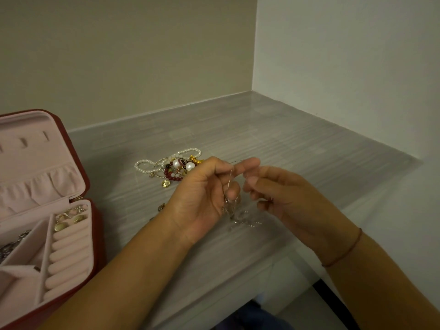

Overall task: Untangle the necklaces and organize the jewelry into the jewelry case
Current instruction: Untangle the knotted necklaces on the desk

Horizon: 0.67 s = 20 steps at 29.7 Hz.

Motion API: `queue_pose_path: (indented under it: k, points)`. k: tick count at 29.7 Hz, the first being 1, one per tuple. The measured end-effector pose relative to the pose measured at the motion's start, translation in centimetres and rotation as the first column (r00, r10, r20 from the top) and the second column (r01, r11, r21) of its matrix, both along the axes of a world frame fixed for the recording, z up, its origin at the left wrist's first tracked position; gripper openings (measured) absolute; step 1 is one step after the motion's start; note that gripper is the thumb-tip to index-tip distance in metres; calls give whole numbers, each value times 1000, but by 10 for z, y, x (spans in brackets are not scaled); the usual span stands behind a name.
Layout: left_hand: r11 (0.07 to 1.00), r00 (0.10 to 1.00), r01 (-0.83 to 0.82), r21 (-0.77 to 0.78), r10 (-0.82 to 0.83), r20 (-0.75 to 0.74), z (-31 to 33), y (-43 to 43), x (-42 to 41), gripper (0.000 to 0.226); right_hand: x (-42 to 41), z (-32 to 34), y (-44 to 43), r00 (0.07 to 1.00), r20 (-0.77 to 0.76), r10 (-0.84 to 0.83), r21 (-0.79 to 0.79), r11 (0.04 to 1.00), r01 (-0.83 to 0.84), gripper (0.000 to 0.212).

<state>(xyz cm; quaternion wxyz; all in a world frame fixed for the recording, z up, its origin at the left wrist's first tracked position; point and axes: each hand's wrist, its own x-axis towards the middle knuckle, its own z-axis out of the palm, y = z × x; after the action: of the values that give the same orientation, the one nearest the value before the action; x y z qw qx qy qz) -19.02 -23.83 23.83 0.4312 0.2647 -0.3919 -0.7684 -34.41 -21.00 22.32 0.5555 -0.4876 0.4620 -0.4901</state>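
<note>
The thin chain (231, 208) is about as light and limp as a thing gets: no stiffness, slippery links, and fine enough that a hard tug would likely tighten its knot or snap it, so I judge it wants holding by short lengths right next to the snarl, teased apart rather than pulled. It hangs between the two hands, a strand running up to the fingertips and a blurred clump drooping below them toward the counter (297, 144); whether the lowest links touch the surface I cannot tell. The left hand (202, 194) is curled, palm up, thumb and forefinger pressed together on the upper strand. The right hand (292, 198), just beside it, has its fingers bent inward and appears to pinch the same strand near the top, though blur hides the exact contact. Beyond the left hand's knuckles lies a heap of pearls and beads (173, 166); the open jewelry case (78, 184) sits well off to the left.
</note>
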Motion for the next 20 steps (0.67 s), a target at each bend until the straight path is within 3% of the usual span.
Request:
queue_pose_path:
  k: [3, 5, 8, 10, 12, 16, 20]
  points:
    - [993, 995, 97, -66, -97, 5, -1, -1, 2, 18, 5, 1, 3, 980, -167, 106, -75, 990, -120, 17]
    - [987, 991, 136, -86, -135, 21, -1, 0, 2, 21, 6, -2, 0, 984, -154, 92, -87, 991, -106, 16]
    - [991, 991, 127, -51, -125, 54, -1, 1, 1, 14, 2, -6, -6, 992, 110, 53, 3, 999, -54, 17]
    - [998, 997, 66, 7, -67, 39, -1, -3, 2, 4, -5, -1, -8, 904, 424, 46, 114, 988, -104, 13]
    - [997, 1000, -17, 72, 16, 20, -4, -9, 5, 6, -15, 6, -9, 801, 598, -10, 166, 980, -112, 15]
    - [994, 998, -63, 93, 62, 13, -5, -13, 6, 8, -28, 16, -10, 761, 648, -21, 152, 983, -102, 15]
    - [1000, 999, -26, 13, 25, 45, -5, -11, 4, 11, -34, 21, -13, 757, 653, -15, 136, 986, -98, 14]
